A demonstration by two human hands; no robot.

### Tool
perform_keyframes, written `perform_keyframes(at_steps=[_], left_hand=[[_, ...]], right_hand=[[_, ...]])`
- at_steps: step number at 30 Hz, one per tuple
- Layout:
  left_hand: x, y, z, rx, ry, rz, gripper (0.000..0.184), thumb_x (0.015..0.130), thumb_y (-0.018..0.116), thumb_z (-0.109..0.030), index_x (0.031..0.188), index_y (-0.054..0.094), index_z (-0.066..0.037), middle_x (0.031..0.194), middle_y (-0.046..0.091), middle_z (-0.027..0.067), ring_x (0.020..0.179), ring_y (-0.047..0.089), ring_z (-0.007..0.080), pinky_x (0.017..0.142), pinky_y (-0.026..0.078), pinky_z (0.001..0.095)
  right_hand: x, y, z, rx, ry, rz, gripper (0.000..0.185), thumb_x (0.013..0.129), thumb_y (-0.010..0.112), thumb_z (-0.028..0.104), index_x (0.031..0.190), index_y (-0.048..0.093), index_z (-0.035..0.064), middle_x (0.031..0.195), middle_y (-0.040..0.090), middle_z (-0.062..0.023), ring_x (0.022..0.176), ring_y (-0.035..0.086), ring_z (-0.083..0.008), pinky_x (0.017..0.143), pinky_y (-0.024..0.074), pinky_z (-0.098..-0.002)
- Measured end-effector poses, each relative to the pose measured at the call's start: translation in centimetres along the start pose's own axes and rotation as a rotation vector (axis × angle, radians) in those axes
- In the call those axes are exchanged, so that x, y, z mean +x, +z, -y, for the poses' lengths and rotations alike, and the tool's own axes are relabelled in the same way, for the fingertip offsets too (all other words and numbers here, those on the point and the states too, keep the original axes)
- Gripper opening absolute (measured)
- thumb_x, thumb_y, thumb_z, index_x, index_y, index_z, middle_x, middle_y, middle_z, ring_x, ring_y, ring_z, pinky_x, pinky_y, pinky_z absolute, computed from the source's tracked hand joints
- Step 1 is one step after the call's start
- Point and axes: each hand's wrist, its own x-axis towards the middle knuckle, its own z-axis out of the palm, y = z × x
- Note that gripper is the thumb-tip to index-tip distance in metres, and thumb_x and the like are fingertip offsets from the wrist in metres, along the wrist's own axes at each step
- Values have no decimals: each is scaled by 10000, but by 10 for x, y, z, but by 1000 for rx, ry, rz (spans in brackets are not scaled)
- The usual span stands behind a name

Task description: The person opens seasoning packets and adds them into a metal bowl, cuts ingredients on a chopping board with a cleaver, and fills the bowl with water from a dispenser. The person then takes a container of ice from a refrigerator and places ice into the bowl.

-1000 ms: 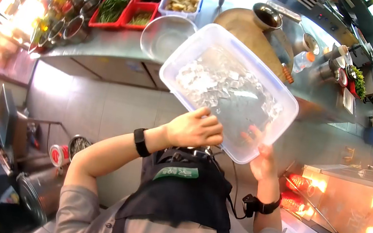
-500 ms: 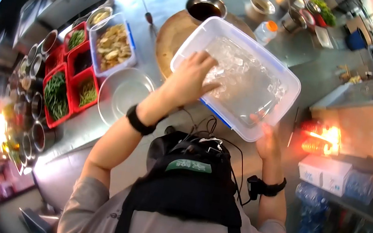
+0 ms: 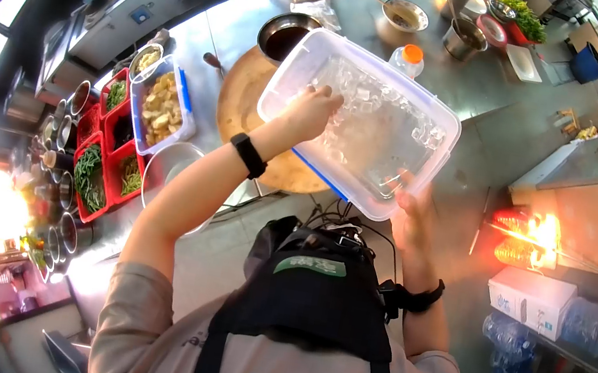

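Note:
A clear plastic tub (image 3: pixel 385 189) with a blue clip along one side is tilted in front of me. Clear ice cubes (image 3: pixel 366 91) lie in it, mostly along its far side. My right hand (image 3: pixel 411 215) grips the tub's near right corner, with fingers over the rim. Reaching in over the left side, my left hand (image 3: pixel 312 116) has its fingers curled down among the ice cubes; its fingertips are partly hidden. A round wooden chopping board (image 3: pixel 237 109) lies under the tub's left part, with a metal bowl of dark liquid (image 3: pixel 283 35) at its far edge.
Left are red containers of cut greens (image 3: pixel 91 175), a tub of pale sliced food (image 3: pixel 163 112) and a clear bowl (image 3: pixel 163 172), partly behind my forearm. An orange-capped bottle (image 3: pixel 409 60) and a metal pot (image 3: pixel 466 40) stand beyond. Bright flame-like glow (image 3: pixel 540 235) shows right.
My left hand has gone from spread fingers to curled ones in the ice. The tub has shifted slightly left in view, with my right hand still on its corner.

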Motion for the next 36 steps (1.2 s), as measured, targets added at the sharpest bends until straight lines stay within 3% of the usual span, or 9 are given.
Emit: perform_keyframes(at_steps=[4,10,13,15,17,20,28,33,36], left_hand=[[42,-9,0,-292,-132,67,214,774,488,29,956,564,-56,1029,568,176,927,567,377,790,470,446],[71,-93,39,-966,-370,-110,250,809,594,-52,1046,520,-17,991,586,101,850,596,190,645,558,322],[84,-102,81,-882,-477,-295,242,827,583,-95,1043,509,-13,917,580,96,776,586,175,616,536,292],[99,-82,127,-792,-575,-186,165,775,554,-40,934,562,1,781,585,88,719,588,193,578,524,294],[110,-66,149,-493,-596,27,178,742,543,-29,907,603,-5,819,627,127,770,619,262,651,532,338],[120,-25,191,-171,-375,-41,234,760,566,-80,972,654,-37,965,667,190,939,625,341,839,479,390],[138,-11,242,-134,-337,30,281,760,616,-113,1031,660,-50,1054,647,208,989,614,353,816,498,403],[153,-52,223,-118,-282,-129,324,737,616,-57,1058,660,-58,1097,627,190,963,611,369,851,492,391],[132,-97,119,-292,-98,-52,309,754,648,-79,1062,656,-59,1120,612,171,972,603,361,861,484,390]], right_hand=[[46,-47,18,-10,0,94,1034,678,744,286,1459,88,121,1306,253,-198,1223,338,-337,873,464,-565],[88,-40,56,-39,-8,40,999,716,702,256,1472,67,107,1316,259,-198,1205,360,-337,913,444,-561],[93,-39,60,17,-79,41,985,728,686,244,1476,59,107,1304,269,-194,1203,363,-341,923,438,-563],[92,-47,58,11,-67,18,982,735,677,251,1481,54,107,1349,245,-217,1230,352,-359,932,427,-570],[87,-52,59,-6,-56,-82,982,739,673,255,1486,53,106,1404,198,-243,1260,332,-379,958,400,-580],[77,-50,57,-16,-55,-147,976,744,667,257,1489,54,107,1431,176,-260,1271,328,-391,977,375,-587],[73,-73,20,-21,-102,-222,875,798,675,271,1469,128,151,1361,323,-172,1199,430,-367,923,426,-607],[72,-45,23,-12,-80,-266,874,786,682,272,1459,143,129,1336,335,-169,1187,438,-364,921,434,-596],[71,-36,20,-36,-96,-194,933,762,655,250,1483,86,86,1343,270,-208,1201,387,-351,930,424,-553]])
